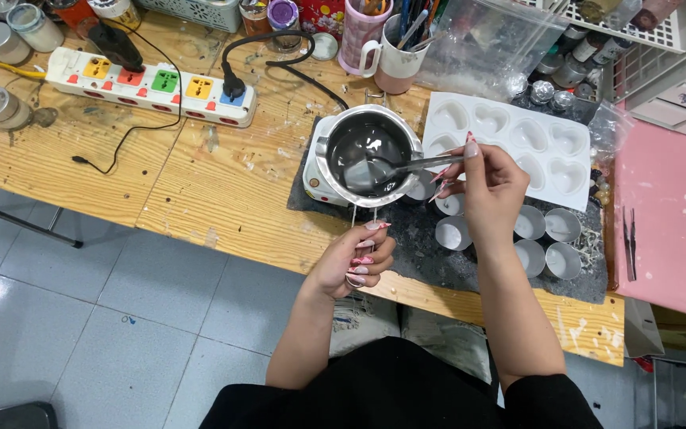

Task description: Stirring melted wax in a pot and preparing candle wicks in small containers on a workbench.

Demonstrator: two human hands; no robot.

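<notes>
Gripping the wire handle (364,230) of a small metal pot (368,155), the left hand (356,260) is curled shut around it at the near edge of the worktop (224,183). The pot sits on a small white heater (317,184), which stands on a dark mat (486,266), and it holds clear liquid. The right hand (486,187) is above the mat, just right of the pot, with its fingers pinched on the handle of a metal spoon (406,167). The spoon's bowl is down in the liquid.

Several small round metal cups (545,238) stand on the mat under and beside the right hand. A white mould with heart-shaped hollows (510,143) lies behind them, overlapping the far right part of the mat. A black cord (279,59) runs from behind the pot to a white power strip (152,86) with coloured sockets, which lies further left on the worktop. Two mugs full of tools (383,40) stand behind the pot, next to a clear plastic bag (490,44). A pink board (668,222) lies at the right end, with a pair of tweezers (630,242) on it. Small tins (9,36) are grouped in the far left corner.
</notes>
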